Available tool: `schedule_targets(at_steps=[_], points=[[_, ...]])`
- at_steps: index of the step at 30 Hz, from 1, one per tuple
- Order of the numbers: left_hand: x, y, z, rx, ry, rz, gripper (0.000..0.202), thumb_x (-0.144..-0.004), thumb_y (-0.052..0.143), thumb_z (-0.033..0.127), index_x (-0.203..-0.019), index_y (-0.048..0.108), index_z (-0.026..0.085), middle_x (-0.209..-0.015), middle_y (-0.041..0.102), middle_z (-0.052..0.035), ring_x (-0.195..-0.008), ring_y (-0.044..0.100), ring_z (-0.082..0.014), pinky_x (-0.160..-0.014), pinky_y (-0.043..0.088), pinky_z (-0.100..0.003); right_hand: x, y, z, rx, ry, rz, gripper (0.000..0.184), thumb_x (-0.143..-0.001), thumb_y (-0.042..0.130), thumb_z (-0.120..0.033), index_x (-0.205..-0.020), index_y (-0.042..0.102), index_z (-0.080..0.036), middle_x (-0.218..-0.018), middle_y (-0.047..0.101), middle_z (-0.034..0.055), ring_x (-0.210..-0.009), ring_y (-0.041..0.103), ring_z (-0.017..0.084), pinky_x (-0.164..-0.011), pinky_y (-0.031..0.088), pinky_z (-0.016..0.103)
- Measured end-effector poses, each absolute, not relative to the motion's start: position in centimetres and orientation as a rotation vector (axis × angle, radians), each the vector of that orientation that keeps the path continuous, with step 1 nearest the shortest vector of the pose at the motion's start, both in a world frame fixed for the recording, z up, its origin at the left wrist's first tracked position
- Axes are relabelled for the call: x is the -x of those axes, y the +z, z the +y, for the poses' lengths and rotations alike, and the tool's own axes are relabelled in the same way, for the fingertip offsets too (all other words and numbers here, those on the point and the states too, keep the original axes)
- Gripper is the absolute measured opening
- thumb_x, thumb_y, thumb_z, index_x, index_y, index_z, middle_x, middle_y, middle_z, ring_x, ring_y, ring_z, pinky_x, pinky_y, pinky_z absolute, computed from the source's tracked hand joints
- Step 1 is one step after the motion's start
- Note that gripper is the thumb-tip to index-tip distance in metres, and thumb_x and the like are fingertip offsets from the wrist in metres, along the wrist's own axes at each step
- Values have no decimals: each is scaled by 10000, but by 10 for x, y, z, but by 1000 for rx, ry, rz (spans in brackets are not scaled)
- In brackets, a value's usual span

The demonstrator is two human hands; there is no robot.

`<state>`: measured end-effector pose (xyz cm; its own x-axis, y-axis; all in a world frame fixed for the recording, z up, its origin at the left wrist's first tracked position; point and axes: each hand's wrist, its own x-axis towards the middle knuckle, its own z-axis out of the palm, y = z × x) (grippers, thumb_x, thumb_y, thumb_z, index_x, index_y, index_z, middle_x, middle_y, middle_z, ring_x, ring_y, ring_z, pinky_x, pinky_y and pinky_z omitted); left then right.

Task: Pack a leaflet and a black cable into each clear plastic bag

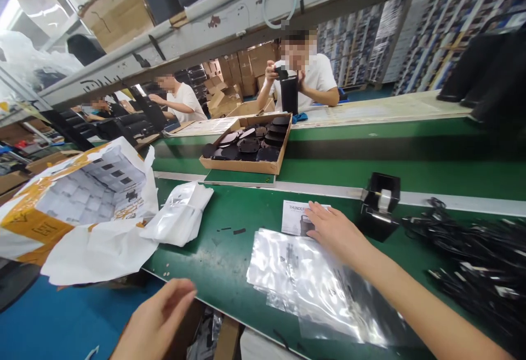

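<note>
My right hand (335,231) lies flat, fingers stretched, on a printed booklet (292,220) with "THUNDER" lettering and a picture of a dark device. Just below it, a spread of clear plastic bags (283,261) reaches under my right forearm. My left hand (162,310) hovers at the table's front edge, loosely curled, with nothing visible in it. Left of the bags, a stack of white sleeves (181,215) rests on the green table (222,261). Beside that stack, an opened package (82,195) with yellow tape shows many small booklets inside.
A black tape dispenser (380,204) stands right of my hand, near a heap of black cables (472,250). Across the table sits a carton tray (242,165) of black parts. Behind it, a co-worker (324,75) holds a black device (290,94). A shelf beam (230,15) crosses overhead.
</note>
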<state>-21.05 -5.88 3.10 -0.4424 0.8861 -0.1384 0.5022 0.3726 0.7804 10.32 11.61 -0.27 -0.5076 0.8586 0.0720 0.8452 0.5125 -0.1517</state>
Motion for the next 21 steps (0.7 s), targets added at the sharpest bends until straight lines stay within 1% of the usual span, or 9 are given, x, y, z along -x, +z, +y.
schedule_targets(at_steps=[2,3,4,6,9,11,13,18,21], points=[[164,23,-46,-1526,829,1813,192,-760,647,404,-883,729,281,-988,741,-55,-954,665,-296,-874,508,-396,-101,1,124,1516,152,-2672,273,-852,600,-210,-1115,594,-138,-1145,650,116,-1046,609,232,-899,469,439],[140,15,-39,-1704,814,1608,199,-771,647,384,-933,724,297,-1085,713,-62,-1027,641,-294,-946,462,-407,-101,3,127,1546,151,-2695,236,-870,584,-246,-1086,602,-150,-1053,673,75,-938,643,199,-827,509,410],[116,6,-33,-1853,806,1396,265,-767,661,382,-1020,702,314,-1188,662,-67,-1117,593,-306,-1039,362,-448,-102,5,128,1579,145,-2714,220,-886,565,-281,-1063,607,-157,-979,677,46,-845,652,173,-759,531,381],[79,-13,-22,-2048,686,1000,381,-820,611,378,-1200,599,355,-1320,547,-59,-1239,477,-325,-1097,196,-532,-102,9,129,1625,119,-2749,223,-899,544,-321,-1043,609,-164,-912,665,26,-751,643,146,-682,540,341],[60,-22,-13,-2119,607,876,523,-863,555,383,-1364,409,352,-1340,521,-78,-1281,420,-320,-1094,16,-581,-103,12,126,1606,63,-2814,200,-903,540,-303,-1028,609,-163,-908,659,22,-738,637,137,-674,539,328],[70,-13,-9,-2121,559,935,623,-816,612,423,-1386,379,326,-1312,557,-98,-1276,428,-324,-1095,-42,-570,-102,11,123,1562,25,-2855,175,-903,542,-284,-1001,615,-160,-915,660,22,-737,637,133,-670,540,321],[86,2,-6,-2093,492,1038,624,-788,645,430,-1361,427,315,-1284,589,-100,-1266,449,-311,-1111,-36,-541,-98,7,120,1514,-29,-2877,167,-899,549,-271,-1001,617,-158,-952,660,30,-761,638,137,-686,541,328],[108,15,2,-1956,593,1234,284,-849,583,284,-1123,651,300,-1101,703,-63,-1089,606,-255,-1136,75,-490,-89,-9,111,1418,-196,-2824,176,-883,573,-244,-1020,620,-145,-1011,654,61,-855,636,165,-749,533,356],[101,6,18,-1682,886,1393,198,-843,575,301,-991,693,245,-1031,715,-70,-1016,629,-245,-1086,268,-434,-92,-13,109,1376,-256,-2757,151,-882,576,-232,-988,626,-138,-944,668,42,-810,646,153,-732,539,346]])
